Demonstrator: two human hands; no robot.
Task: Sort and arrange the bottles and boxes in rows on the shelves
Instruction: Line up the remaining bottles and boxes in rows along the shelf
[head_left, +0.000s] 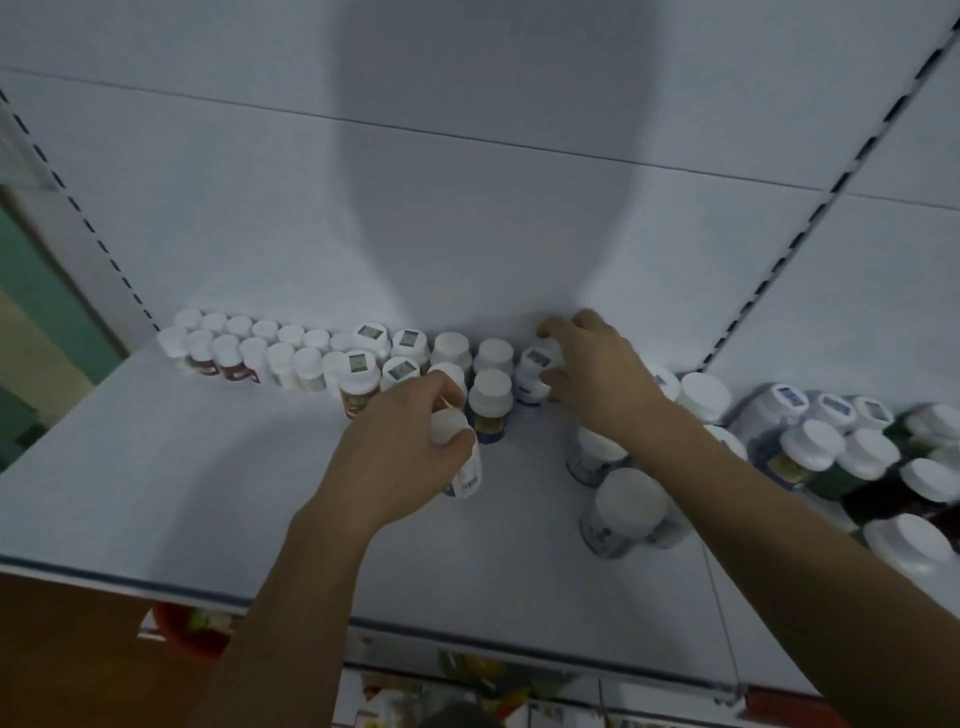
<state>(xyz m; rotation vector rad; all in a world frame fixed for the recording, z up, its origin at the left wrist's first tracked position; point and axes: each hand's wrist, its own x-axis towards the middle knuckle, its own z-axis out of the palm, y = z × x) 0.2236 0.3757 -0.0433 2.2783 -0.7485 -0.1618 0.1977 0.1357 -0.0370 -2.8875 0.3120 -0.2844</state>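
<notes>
Your left hand (400, 452) curls round a small white-capped bottle (466, 475) low over the white shelf (156, 493), just in front of the two rows of capped bottles (291, 356) that run along the back wall from the left corner. Your right hand (597, 376) reaches to the back, fingers and thumb pinching another capped bottle (531, 382) at the rows' end. Larger jars (623, 512) crowd together on the right; every lid is on, so contents stay hidden.

Left hand (400, 447) grips white-capped bottle (460, 457), tilted, over white shelf (182, 493). Right hand (597, 369) grips blue-labelled bottle (530, 387) at end of two back rows (270, 351). Loose bottle cluster (857, 452) crowds right side.
</notes>
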